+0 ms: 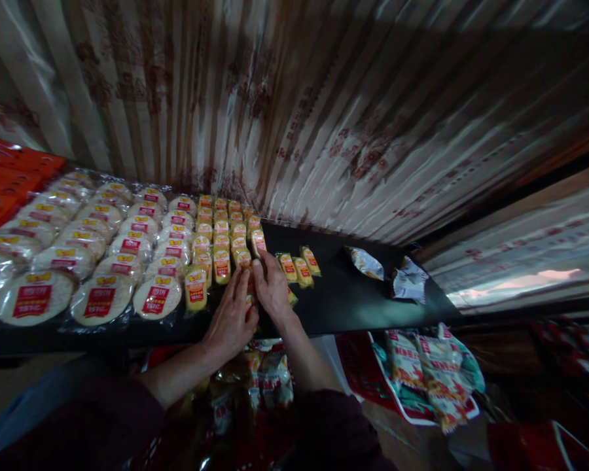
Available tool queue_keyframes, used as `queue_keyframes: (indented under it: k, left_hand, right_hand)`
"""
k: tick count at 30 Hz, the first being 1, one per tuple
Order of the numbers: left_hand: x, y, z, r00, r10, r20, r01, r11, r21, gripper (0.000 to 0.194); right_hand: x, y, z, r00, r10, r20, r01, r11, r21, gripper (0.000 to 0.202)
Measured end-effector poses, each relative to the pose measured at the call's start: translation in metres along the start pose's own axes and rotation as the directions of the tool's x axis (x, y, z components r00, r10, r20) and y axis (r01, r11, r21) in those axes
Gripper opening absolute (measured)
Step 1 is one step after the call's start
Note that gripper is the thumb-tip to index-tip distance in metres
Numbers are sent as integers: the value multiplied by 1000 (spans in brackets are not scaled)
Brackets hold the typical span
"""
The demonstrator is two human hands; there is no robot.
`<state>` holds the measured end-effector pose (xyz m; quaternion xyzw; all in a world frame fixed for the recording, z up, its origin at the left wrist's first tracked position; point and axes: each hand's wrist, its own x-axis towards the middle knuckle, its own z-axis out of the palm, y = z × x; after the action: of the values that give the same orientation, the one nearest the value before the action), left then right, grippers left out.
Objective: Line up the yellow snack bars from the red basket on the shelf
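Small yellow wrapped cakes point(221, 258) lie in overlapping rows on the black shelf point(324, 307). My left hand point(232, 320) rests at the front of these rows, its fingers close together and touching the packets there. My right hand point(271, 284) is right beside it, with its fingers at the front end of the rightmost row. What lies between and under the fingertips is mostly hidden. Several loose yellow packets point(303, 271) lie just right of my right hand. Round white wrapped crackers point(96, 299) fill the shelf to the left in overlapping columns.
Orange packages point(10, 173) sit at the far left. Two silvery packets point(366, 263) lie on the shelf's right part. Below the shelf are a basket point(417, 418) of snack bags and more packets in a red container. A patterned curtain point(299, 118) hangs behind.
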<state>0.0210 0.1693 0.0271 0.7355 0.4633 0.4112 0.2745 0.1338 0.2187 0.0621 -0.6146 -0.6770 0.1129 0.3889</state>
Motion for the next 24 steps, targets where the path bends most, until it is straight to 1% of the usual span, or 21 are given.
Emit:
queue_keyframes:
  k: [3,6,8,11,16,19,24]
  left_hand:
    - [-3,-2,2,1000,14,2,-14,1000,-9,72]
    - [-4,-2,2,1000,12,-4,-12,1000,-17,70]
    - [-6,-1,2,1000,11,-11,-11,1000,-25,68]
    - [-7,1,1,1000,7,-12,-7,999,-43,67]
    - [-7,-1,2,999,-8,-53,5,998,-55,65]
    - [-9,-1,3,998,-24,-64,21,999,-42,62]
    - [-14,4,1,999,-23,-39,22,1000,-15,59]
  right_hand:
    - [-20,0,-6,996,-32,-88,31,999,-8,37]
    - [-43,3,-10,987,-61,-150,57,998,-33,34]
    - [-57,8,-13,981,-84,-173,71,995,-75,31]
    - [-70,15,-18,981,-99,-167,81,990,-112,31]
    - [-70,23,-27,979,-101,-178,79,989,-125,32]
    - [-67,29,-30,982,-69,-176,34,980,-194,34]
    - [-69,34,-33,995,21,-95,-53,935,-350,40]
